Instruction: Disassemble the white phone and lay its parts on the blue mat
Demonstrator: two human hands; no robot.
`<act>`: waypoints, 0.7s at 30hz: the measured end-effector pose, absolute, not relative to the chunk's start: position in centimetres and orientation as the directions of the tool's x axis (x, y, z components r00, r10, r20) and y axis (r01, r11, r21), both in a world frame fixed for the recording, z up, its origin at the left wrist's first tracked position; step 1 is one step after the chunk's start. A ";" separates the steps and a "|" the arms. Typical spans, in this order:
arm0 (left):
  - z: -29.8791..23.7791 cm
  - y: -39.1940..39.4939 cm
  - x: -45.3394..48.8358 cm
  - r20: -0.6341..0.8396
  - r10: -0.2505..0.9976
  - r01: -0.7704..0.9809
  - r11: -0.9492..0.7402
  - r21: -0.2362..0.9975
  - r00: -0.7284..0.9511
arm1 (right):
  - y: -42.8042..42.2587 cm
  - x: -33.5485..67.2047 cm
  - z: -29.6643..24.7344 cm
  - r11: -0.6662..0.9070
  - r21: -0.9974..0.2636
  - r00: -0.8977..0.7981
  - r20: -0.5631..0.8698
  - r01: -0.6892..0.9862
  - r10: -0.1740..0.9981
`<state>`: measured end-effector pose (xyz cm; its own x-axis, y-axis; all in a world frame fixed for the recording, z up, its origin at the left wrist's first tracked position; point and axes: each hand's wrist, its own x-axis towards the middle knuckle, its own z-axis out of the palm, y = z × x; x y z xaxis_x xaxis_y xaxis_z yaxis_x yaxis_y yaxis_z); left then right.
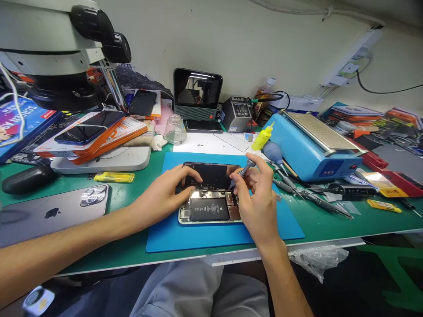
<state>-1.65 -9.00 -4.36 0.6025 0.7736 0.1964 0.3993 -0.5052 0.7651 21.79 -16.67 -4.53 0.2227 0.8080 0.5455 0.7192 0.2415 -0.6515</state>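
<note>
An opened smartphone [209,209] lies on a blue mat [198,240], its black battery and internal boards exposed. Its screen [214,175] is folded up along the far side, dark inner face toward me. My left hand [168,189] grips the screen's left end, the index finger lying across its inner face and the thumb close to the phone's upper left edge. Pinched in my right hand [259,198] is a small grey screwdriver [246,168], tilted, pointing down at the phone's upper right corner. Fingers hide its tip.
A microscope [59,53] overhangs the left side, near boxes and a large purple-grey phone [56,213]. Right of the mat are a blue heating plate machine [307,145], a yellow bottle [262,137], an air blower [273,152] and tweezers [325,204]. A glass jar [175,130] stands behind.
</note>
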 end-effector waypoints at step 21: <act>-4.7 -8.9 -1.6 0.206 0.773 0.386 -0.506 0.771 0.600 | -16.6 21.7 -4.3 0.260 -0.522 0.189 0.657 0.813 0.730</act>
<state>-1.62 -8.88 -4.67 0.6002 0.7729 0.2060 0.3864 -0.5056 0.7714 21.73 -16.57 -4.26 0.1887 0.7296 0.6574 0.8127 0.2597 -0.5215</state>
